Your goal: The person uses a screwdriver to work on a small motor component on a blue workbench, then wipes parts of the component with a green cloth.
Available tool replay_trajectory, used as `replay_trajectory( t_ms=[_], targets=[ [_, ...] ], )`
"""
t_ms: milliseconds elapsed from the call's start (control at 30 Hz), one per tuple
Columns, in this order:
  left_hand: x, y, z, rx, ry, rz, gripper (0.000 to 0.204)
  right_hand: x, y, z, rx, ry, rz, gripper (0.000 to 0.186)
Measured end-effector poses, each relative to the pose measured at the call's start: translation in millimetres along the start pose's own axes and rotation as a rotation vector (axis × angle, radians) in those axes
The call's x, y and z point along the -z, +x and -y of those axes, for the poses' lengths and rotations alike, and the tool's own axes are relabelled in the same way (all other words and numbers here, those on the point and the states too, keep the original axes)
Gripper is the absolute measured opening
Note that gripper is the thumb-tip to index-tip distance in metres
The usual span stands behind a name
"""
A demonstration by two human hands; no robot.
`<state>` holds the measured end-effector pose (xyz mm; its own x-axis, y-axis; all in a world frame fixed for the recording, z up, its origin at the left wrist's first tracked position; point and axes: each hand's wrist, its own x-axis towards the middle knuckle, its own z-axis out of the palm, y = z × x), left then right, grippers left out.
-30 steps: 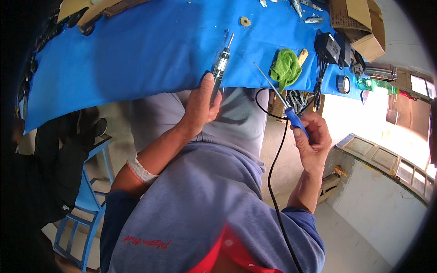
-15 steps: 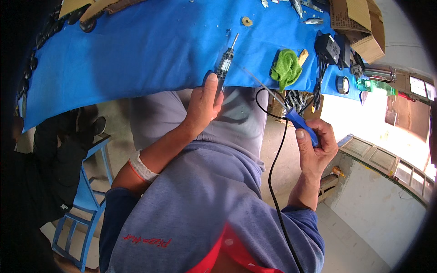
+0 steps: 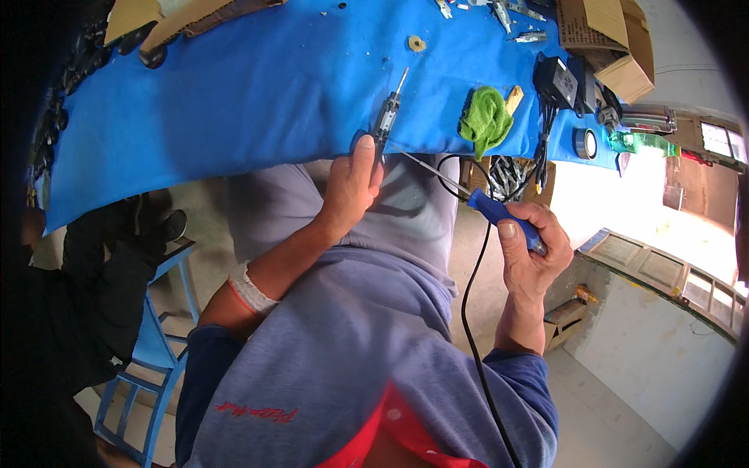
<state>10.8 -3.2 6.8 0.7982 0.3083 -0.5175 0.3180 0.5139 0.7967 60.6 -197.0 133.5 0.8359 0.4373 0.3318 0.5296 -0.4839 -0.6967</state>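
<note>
My left hand is closed around the lower end of a slim dark device with a grey inner section and a thin metal shaft. It is held tilted near the front edge of the blue-covered table, shaft pointing away from me. A screwdriver with a blue handle and long metal blade is gripped in my right hand. Its blade points left, and the tip reaches close beside the device; whether they touch, I cannot tell.
Toward the right of the blue cloth lie a green rag, a black power adapter and a tape roll. Beyond them are slim metallic parts and a cardboard box. A black cable hangs before me. A person sits at left.
The screwdriver has moved left and swung flatter, bringing its tip nearer the device's lower part. My left hand still holds the device, almost in the same place.
</note>
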Motion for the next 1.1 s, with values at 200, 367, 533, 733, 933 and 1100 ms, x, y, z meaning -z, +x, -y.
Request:
replay_trajectory(
  t_ms=[200,367,533,733,933,1100],
  targets=[
    [6.2,4.2,8.7,-0.065,0.047,0.043,0.061,-7.3,4.5,-0.6,-0.017,-0.009,0.026,0.018],
    [7.8,4.6,8.5,-0.062,0.041,0.068,0.061,-9.9,5.4,-2.9,-0.032,-0.011,0.022,0.018],
    [3.4,1.6,1.2,-0.022,0.065,0.026,0.060,-11.7,5.2,-3.9,-0.034,0.004,0.008,0.018],
    [6.1,3.6,4.0,-0.040,0.056,0.072,0.060,-13.2,4.8,-3.8,-0.067,0.004,0.001,0.017],
    [5.0,2.7,3.0,-0.009,0.056,0.049,0.061,-14.1,3.9,-7.2,-0.049,0.012,-0.005,0.018],
    [4.8,2.6,2.4,-0.013,0.053,0.043,0.061,-14.9,2.8,-8.2,-0.032,0.028,-0.014,0.018]
  ],
)
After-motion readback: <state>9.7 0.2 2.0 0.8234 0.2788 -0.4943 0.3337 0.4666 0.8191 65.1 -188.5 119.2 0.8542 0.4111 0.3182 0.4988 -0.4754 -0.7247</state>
